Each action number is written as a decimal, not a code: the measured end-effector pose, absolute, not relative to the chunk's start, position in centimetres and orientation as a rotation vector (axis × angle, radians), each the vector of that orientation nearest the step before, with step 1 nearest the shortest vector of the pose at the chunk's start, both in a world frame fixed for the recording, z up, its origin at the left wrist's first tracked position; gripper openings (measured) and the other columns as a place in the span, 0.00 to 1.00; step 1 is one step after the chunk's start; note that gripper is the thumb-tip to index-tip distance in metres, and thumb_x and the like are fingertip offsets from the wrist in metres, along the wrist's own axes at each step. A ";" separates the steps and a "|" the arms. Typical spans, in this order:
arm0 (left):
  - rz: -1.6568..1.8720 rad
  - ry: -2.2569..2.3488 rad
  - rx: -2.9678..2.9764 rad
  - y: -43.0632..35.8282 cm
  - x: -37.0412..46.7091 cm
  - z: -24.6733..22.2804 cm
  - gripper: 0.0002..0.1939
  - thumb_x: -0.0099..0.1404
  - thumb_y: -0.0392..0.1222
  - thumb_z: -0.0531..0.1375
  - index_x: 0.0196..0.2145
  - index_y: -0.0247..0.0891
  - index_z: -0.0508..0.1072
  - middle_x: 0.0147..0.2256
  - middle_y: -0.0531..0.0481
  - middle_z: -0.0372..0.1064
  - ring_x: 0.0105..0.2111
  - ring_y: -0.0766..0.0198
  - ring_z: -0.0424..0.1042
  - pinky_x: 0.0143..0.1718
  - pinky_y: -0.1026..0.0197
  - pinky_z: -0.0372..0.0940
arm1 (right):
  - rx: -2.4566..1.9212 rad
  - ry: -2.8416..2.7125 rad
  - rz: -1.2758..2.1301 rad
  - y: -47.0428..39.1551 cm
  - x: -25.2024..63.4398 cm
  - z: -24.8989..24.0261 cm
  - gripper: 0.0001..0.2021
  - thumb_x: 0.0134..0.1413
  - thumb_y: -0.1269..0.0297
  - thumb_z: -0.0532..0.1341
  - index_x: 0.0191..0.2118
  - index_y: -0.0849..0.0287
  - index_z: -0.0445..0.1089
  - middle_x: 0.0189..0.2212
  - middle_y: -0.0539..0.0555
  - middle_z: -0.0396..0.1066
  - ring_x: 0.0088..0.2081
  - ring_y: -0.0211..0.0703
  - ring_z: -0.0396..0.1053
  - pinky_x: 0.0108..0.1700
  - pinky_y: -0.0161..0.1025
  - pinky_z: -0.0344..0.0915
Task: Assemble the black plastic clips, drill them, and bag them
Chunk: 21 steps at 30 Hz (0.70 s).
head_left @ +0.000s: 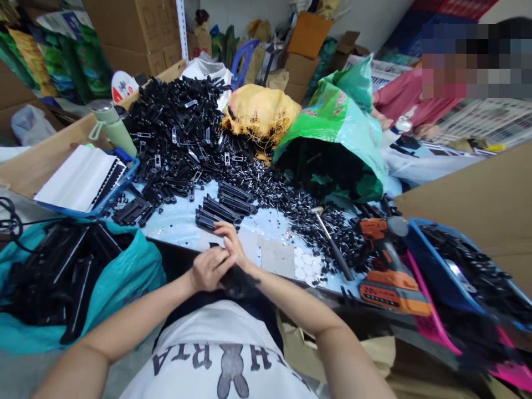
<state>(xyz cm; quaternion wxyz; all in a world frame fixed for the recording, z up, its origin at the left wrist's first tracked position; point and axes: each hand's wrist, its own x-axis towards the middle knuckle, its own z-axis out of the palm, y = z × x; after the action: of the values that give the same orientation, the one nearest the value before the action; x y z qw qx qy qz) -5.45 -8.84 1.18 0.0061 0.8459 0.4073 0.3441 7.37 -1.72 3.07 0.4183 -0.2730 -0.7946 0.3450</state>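
Note:
My left hand (211,268) and my right hand (235,247) meet at the table's near edge, just above my lap. Both are closed around a black plastic part (240,284), mostly hidden by the fingers and slightly blurred. Right behind them, a small stack of long black plastic pieces (224,206) lies on the light blue table top (174,224). To the right of the hands are a grey pad (276,257) and several white round discs (306,265).
A hammer (334,246) and an orange cordless drill (386,266) lie on the right, near a blue bin (451,266). Heaped black parts (178,122), a green sack (332,133) and a yellow sack (261,111) fill the back. A teal bag (141,260) stands left. Another person's sleeve (399,94) shows.

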 end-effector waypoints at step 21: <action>1.214 1.300 0.061 -7.5 -6.8 2.5 0.22 0.55 0.51 0.63 0.43 0.34 0.66 0.41 0.39 0.69 0.42 0.59 0.71 0.43 0.58 0.66 | -1.246 -2.915 0.914 16.5 7.2 6.1 0.61 0.29 0.50 0.70 0.66 0.59 0.33 0.56 0.63 0.58 0.54 0.54 0.59 0.55 0.46 0.55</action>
<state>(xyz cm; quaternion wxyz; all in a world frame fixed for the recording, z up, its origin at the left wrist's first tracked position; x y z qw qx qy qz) -6.77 -7.45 2.51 0.6294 0.0264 0.5677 0.5299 7.15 16.48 6.14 -0.0787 -0.3765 -0.8807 0.2762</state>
